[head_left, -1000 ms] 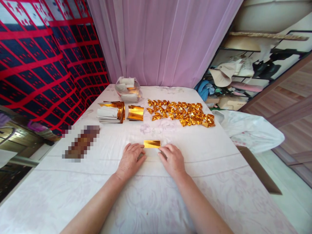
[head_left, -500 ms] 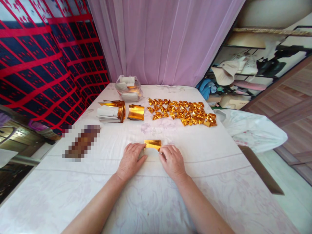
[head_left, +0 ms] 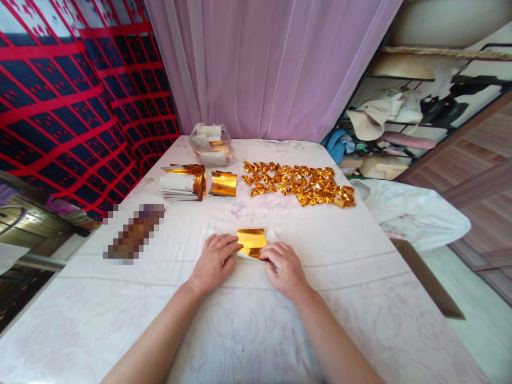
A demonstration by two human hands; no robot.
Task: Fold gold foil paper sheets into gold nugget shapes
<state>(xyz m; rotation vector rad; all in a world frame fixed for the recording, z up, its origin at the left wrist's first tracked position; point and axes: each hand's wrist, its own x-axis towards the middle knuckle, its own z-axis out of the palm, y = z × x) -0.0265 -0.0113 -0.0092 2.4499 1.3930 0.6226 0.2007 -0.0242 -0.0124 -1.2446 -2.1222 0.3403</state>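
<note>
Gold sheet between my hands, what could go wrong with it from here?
The gold sheet is pinned only at its near edge by the left hand and right hand; its far part lies free, so it could slide on the tablecloth and crease crooked. The foil looks thin, so hard pressing might wrinkle or tear it. A wide arm sweep could scatter the folded pieces beyond.

Bright, even daylight comes through the curtain [head_left: 272,64] ahead of me and leaves only faint shadows under my hands. The foil sheet [head_left: 251,241] glares, as do the folded pieces [head_left: 300,184] behind it. The focus is sharp mid-frame. Straight lines bow near the edges. A pixelated block [head_left: 134,234] sits left of the sheet.
</note>
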